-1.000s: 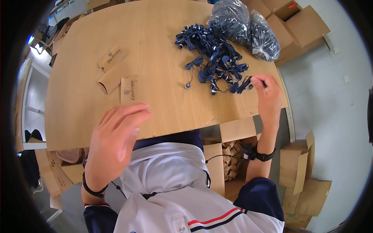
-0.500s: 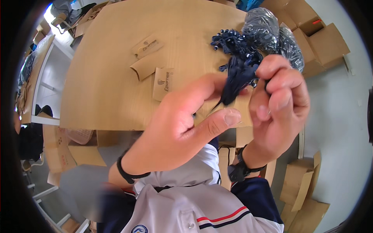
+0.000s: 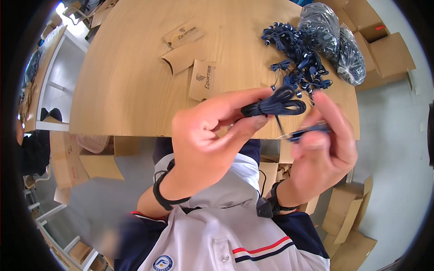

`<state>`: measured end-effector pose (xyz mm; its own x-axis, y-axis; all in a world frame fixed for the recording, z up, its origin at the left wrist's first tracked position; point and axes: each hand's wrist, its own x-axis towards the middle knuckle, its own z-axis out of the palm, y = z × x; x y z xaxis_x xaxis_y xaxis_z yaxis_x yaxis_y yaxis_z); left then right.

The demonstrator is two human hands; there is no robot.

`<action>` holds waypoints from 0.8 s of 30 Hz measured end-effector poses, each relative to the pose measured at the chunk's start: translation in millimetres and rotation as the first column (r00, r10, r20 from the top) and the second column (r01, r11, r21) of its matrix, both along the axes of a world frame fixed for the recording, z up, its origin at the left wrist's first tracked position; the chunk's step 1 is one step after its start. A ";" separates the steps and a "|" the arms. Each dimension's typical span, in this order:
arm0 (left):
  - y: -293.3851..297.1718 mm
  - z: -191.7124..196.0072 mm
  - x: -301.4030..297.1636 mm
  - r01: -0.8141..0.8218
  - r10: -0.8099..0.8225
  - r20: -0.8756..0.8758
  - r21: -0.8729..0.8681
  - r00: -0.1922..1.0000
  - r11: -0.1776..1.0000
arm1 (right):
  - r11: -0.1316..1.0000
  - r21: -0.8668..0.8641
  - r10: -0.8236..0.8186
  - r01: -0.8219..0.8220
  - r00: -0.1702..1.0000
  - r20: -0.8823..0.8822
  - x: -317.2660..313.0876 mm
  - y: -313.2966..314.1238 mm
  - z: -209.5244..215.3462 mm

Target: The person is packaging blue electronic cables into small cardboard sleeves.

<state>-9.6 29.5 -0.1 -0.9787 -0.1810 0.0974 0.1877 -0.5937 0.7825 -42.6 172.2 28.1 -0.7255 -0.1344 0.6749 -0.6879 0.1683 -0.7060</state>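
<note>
A dark blue earphone cable, wound into loops and bound at the middle, is pinched between the thumb and fingers of my left hand. From the coil a thin cord runs down toward my right hand. The fingers of that hand are closed on a dark blue end piece, blurred by motion. Both hands are above the table's near edge. Just beyond them a tangled pile of dark blue earphones lies on the table, with one small coiled bundle at its left side.
Several flat brown card sleeves rest on the wooden table, left of the pile. Clear plastic bags of dark items sit at the far right. Open cardboard boxes stand beyond the right edge, and others are on the floor.
The blurred dark strands between my hands now show as a looped coil in my left hand. My right hand has turned and holds an end piece below it. The view has shifted slightly.
</note>
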 end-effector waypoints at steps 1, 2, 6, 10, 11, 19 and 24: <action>-0.5 -4.9 -1.1 -0.237 0.191 -0.158 -0.369 0.969 0.899 | 0.994 -0.107 0.014 0.007 0.980 0.200 11.5 -12.4 2.5; -1.3 -7.4 -2.2 -0.466 0.291 -0.367 -0.633 0.884 0.618 | 0.994 -0.105 0.016 0.005 0.979 0.202 13.1 -19.6 0.1; 2.0 -14.6 -13.8 -0.752 0.327 -0.677 -0.578 0.659 0.319 | 0.962 -0.271 0.104 0.012 0.906 0.410 6.9 -25.7 -4.7; -16.5 -10.0 -9.5 -0.553 0.037 -0.571 -0.776 0.820 0.303 | 0.923 -0.369 0.293 -0.108 0.819 0.493 -3.4 -12.1 -3.8; -21.3 -6.7 -5.7 -0.271 0.019 -0.312 -0.790 0.950 0.550 | 0.963 -0.245 0.198 -0.111 0.910 0.364 -7.2 -8.4 -4.4; -113.9 -22.8 -60.6 -0.407 -0.312 -0.313 -0.860 0.897 -0.308 | 0.977 0.094 0.205 -0.193 0.968 -0.146 -50.5 20.1 30.0; -116.2 -14.1 -73.4 -0.326 -0.437 -0.065 -0.763 0.897 -0.558 | 0.982 0.190 0.053 0.025 0.918 -0.393 -60.4 8.7 58.4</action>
